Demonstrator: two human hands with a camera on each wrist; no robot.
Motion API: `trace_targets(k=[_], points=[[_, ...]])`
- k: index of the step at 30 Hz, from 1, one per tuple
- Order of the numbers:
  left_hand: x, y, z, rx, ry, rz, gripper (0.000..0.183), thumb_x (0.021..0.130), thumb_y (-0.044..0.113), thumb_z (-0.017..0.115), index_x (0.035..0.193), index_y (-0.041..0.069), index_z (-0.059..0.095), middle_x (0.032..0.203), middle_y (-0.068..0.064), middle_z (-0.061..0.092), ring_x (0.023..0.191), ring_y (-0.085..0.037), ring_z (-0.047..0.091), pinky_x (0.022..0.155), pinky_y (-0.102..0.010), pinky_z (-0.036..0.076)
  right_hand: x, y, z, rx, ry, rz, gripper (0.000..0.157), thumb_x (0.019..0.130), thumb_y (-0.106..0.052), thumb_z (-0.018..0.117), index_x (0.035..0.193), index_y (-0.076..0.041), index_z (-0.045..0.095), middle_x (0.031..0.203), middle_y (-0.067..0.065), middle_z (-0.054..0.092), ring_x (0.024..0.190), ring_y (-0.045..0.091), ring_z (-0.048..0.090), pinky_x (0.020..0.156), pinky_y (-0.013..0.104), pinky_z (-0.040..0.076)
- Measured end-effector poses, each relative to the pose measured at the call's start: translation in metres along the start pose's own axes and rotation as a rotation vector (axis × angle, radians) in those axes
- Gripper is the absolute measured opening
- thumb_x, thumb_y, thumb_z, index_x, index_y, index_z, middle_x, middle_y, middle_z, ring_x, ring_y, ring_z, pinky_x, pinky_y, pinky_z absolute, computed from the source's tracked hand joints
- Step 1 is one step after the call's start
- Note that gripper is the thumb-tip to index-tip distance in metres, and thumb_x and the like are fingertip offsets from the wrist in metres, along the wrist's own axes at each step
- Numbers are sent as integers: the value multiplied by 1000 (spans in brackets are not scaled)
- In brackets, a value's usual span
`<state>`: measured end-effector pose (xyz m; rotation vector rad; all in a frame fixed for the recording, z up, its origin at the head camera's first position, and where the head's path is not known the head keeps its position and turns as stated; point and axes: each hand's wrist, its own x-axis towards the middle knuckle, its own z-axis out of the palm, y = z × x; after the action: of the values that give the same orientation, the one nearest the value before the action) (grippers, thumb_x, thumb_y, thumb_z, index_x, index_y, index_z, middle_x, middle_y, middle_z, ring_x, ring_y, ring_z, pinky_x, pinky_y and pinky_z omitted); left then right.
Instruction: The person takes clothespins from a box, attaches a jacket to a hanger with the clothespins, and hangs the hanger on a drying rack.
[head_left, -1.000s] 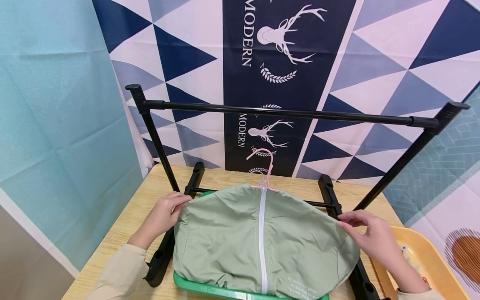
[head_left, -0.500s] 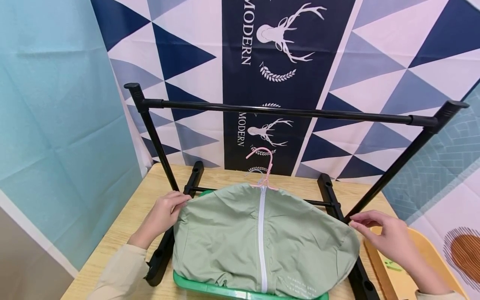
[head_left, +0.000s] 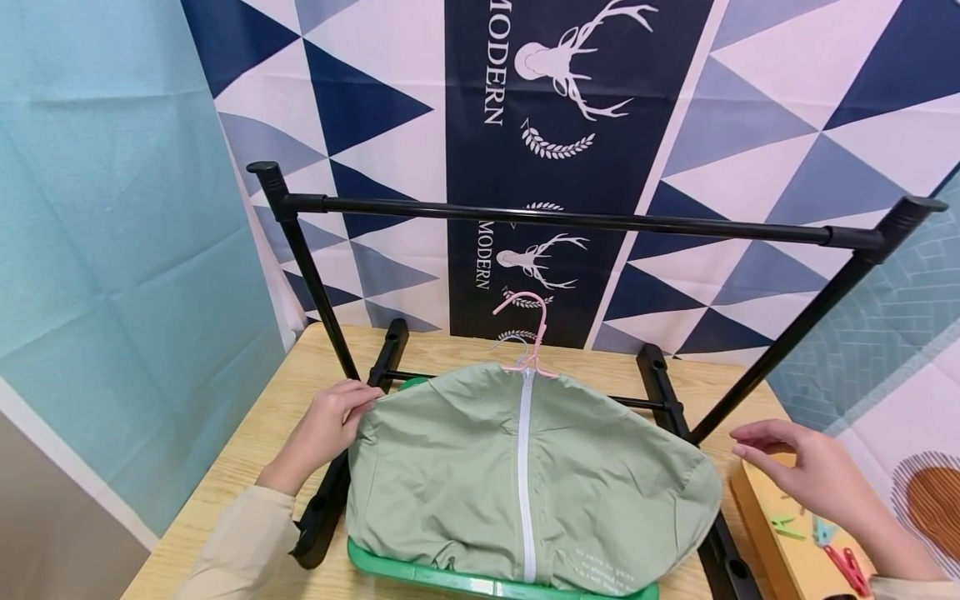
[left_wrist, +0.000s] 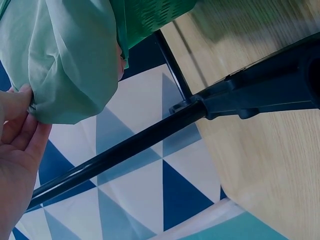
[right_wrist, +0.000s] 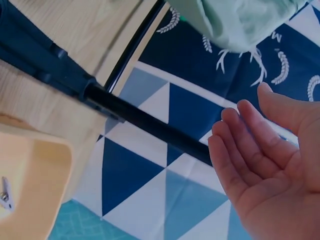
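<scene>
A light green zip garment (head_left: 442, 475) with a white zipper lies over a green basket (head_left: 420, 575). Out of its top sticks the hook of a pink hanger (head_left: 542, 321), with a paler blue hook (head_left: 517, 342) beside it. My left hand (head_left: 330, 425) pinches the garment's left shoulder; the left wrist view shows thumb and fingertips on the fabric (left_wrist: 65, 75). My right hand (head_left: 817, 475) is off the garment, to its right, above a yellow tray. In the right wrist view its fingers (right_wrist: 250, 145) are relaxed and hold nothing.
A black rack (head_left: 570, 219) stands on the wooden table (head_left: 300, 375), its bar above and behind the garment and a foot on either side. The yellow tray (head_left: 780, 550) at right holds several clothespins (head_left: 847, 569). Patterned cloth (head_left: 390, 67) hangs behind.
My right hand has let go of the garment's right shoulder and moved right, over the yellow tray. The left hand keeps its hold in the same place.
</scene>
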<state>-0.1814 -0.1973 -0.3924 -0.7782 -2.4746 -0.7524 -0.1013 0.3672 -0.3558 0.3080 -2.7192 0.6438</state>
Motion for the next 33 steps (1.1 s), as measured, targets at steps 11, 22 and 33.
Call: trace_targets(k=[11,22,33], points=[[0,1,0,-1,9,7,24,83,-9,66,103,0,73,93,-11,72,84,-23,67,72,-36,59,-1,24,-8,-25,0,60,11,83,-16,74,91,-9,73,80,-33,61,71,-22,51,56,6,40],[-3,0,1,-11,41,29,25,80,-12,67,101,0,74,90,-9,71,81,-22,67,69,-33,59,-2,52,-14,-92,-53,117,11,85,-19,73,90,-9,73,77,-10,71,67,-22,48,54,9,42],[-4,2,0,-11,20,12,24,82,-11,67,102,0,73,93,-9,71,84,-22,67,71,-35,60,-7,81,-15,-150,-142,207,22,89,-26,68,92,-4,73,83,13,73,63,-21,45,53,17,42]])
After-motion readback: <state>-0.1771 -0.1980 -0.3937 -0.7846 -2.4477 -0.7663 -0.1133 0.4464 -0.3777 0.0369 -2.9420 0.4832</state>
